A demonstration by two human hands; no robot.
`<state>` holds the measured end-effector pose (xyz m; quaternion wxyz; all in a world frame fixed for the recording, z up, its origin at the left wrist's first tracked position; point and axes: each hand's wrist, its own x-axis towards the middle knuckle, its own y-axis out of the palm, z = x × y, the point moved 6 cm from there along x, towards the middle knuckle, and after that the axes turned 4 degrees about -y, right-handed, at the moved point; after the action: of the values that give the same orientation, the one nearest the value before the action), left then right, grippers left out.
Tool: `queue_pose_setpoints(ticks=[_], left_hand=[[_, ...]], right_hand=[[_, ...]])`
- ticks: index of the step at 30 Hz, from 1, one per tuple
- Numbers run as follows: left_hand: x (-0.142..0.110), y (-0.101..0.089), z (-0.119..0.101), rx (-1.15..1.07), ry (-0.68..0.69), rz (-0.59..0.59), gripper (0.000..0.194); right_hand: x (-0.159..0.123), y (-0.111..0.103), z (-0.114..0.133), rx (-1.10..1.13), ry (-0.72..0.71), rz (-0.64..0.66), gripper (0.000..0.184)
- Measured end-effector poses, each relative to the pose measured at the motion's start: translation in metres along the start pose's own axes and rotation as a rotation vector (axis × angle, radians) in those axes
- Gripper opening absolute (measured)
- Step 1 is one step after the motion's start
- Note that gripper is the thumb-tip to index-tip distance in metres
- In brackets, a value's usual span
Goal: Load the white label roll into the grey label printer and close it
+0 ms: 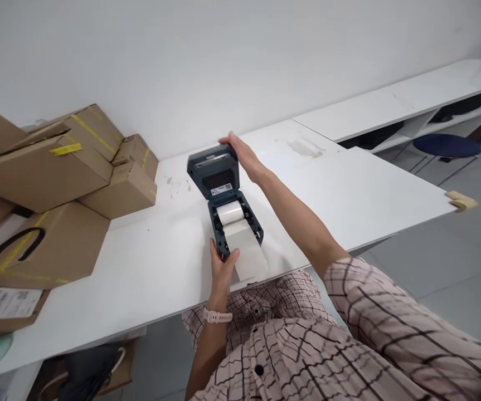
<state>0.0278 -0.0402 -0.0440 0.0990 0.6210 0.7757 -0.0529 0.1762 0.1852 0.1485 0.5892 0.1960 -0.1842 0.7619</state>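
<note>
A dark label printer [258, 227] stands on the white table with its lid [215, 167] raised. Inside it sits a white label roll [230, 212], and a strip of labels [246, 253] runs from it over the printer's front toward the table edge. My right hand [242, 153] grips the top right of the lid, fingers over its upper edge. Down at the front left corner, my left hand [222, 267] holds the printer's body, its thumb beside the label strip. Part of the left fingers is hidden behind the body.
Cardboard boxes [39, 172] with yellow tape are piled on the left of the white table [140, 301]. A black cable [12, 245] loops over one box. A padded corner [461, 201] marks the table's right end, with a blue stool [447, 146] beyond.
</note>
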Motion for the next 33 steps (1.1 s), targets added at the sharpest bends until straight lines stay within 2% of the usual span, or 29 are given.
queue_pose_setpoints(ticks=[2, 4, 7, 9, 10, 12, 13, 16, 21, 26, 29, 31, 33], left_hand=[[-0.002, -0.008, -0.002, 0.008, -0.029, -0.046, 0.102], [-0.003, -0.016, -0.012, 0.018, -0.007, -0.1, 0.095], [0.002, -0.021, -0.036, 0.035, 0.063, -0.166, 0.088], [0.009, -0.017, -0.045, 0.061, 0.051, -0.156, 0.09], [0.013, -0.013, -0.047, 0.071, 0.031, -0.133, 0.094], [0.019, -0.003, -0.045, 0.054, -0.005, -0.048, 0.095], [0.021, 0.002, -0.043, 0.028, -0.012, 0.004, 0.091], [0.023, 0.01, -0.037, -0.039, 0.01, 0.093, 0.075], [0.023, 0.006, -0.029, -0.057, 0.051, 0.031, 0.069], [0.03, 0.006, -0.024, -0.025, 0.103, -0.025, 0.067], [0.034, 0.006, -0.026, -0.026, 0.117, -0.031, 0.067], [0.03, 0.006, -0.026, -0.016, 0.105, -0.009, 0.068], [0.016, 0.002, -0.022, 0.043, 0.079, -0.056, 0.074]], right_hand=[[-0.055, 0.002, 0.012, -0.058, -0.041, -0.006, 0.06], [-0.109, 0.003, 0.015, -0.107, -0.071, -0.025, 0.048], [-0.172, 0.009, -0.002, -0.166, -0.054, -0.002, 0.037], [-0.197, 0.009, -0.024, -0.177, 0.059, -0.049, 0.044], [-0.205, 0.008, -0.037, -0.166, 0.146, -0.093, 0.057], [-0.217, 0.007, -0.061, -0.087, 0.346, -0.14, 0.087], [-0.221, 0.009, -0.071, -0.026, 0.439, -0.131, 0.097], [-0.23, 0.016, -0.085, 0.139, 0.597, -0.043, 0.104], [-0.235, 0.017, -0.087, 0.166, 0.584, -0.051, 0.104], [-0.235, 0.02, -0.09, 0.05, 0.453, -0.094, 0.09], [-0.236, 0.021, -0.093, 0.042, 0.43, -0.111, 0.088], [-0.237, 0.02, -0.095, 0.038, 0.435, -0.1, 0.092], [-0.238, 0.019, -0.096, 0.052, 0.442, -0.092, 0.096]])
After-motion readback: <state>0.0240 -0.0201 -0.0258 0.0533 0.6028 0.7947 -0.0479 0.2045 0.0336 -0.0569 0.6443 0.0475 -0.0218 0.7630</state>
